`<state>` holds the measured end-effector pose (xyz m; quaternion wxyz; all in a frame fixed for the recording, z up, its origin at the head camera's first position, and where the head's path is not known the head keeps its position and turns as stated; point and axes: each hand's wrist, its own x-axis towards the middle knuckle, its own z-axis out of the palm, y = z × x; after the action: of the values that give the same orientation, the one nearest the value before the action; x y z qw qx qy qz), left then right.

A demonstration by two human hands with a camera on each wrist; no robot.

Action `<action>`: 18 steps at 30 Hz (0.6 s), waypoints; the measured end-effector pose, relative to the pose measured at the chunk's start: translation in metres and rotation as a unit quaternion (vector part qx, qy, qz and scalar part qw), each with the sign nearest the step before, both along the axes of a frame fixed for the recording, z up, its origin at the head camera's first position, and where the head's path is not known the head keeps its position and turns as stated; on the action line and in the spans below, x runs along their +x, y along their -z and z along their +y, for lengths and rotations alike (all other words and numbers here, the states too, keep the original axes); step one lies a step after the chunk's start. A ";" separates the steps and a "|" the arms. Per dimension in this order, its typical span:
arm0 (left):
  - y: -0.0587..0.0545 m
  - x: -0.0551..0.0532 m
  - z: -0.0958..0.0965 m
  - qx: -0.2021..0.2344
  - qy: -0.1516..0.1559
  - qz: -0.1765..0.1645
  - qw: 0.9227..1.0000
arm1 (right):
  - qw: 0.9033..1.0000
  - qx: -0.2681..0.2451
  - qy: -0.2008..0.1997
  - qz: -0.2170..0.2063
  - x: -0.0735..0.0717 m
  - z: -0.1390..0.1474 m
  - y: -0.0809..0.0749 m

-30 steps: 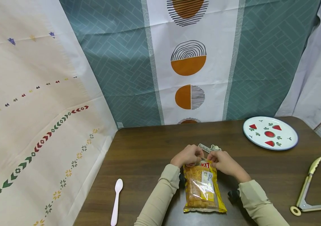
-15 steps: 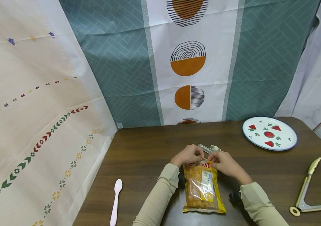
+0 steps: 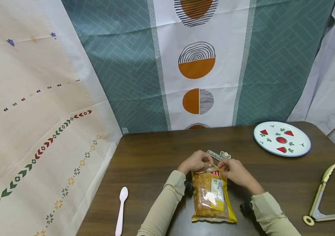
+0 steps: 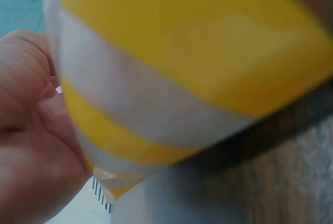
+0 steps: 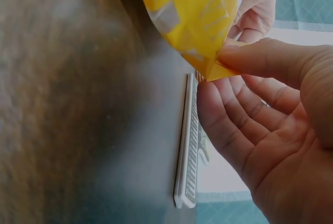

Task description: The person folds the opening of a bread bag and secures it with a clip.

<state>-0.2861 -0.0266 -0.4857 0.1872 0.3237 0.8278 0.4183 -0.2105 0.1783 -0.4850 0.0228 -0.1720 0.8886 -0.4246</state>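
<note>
On the table [image 3: 143, 157], the yellow snack bag [image 3: 213, 200] lay between both sleeves; left hand [image 3: 195, 161] and right hand [image 3: 234, 172] pinched its top seam, which wanted an even, opposed pull

Snack bag [image 3: 213, 196] laid on the table [image 3: 149, 164] at centre front, clip [image 3: 218, 154] behind it, spoon [image 3: 121, 209] placed left, plate [image 3: 282, 139] and tongs [image 3: 320, 200] right.
</note>
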 end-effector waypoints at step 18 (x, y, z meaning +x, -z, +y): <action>-0.002 -0.001 -0.007 0.022 0.003 -0.012 1.000 | 1.000 0.011 -0.009 -0.017 0.004 -0.003 0.004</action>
<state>-0.2872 -0.0338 -0.4839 0.1914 0.3248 0.8151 0.4398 -0.2065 0.1754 -0.4894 0.0432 -0.1725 0.8911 -0.4174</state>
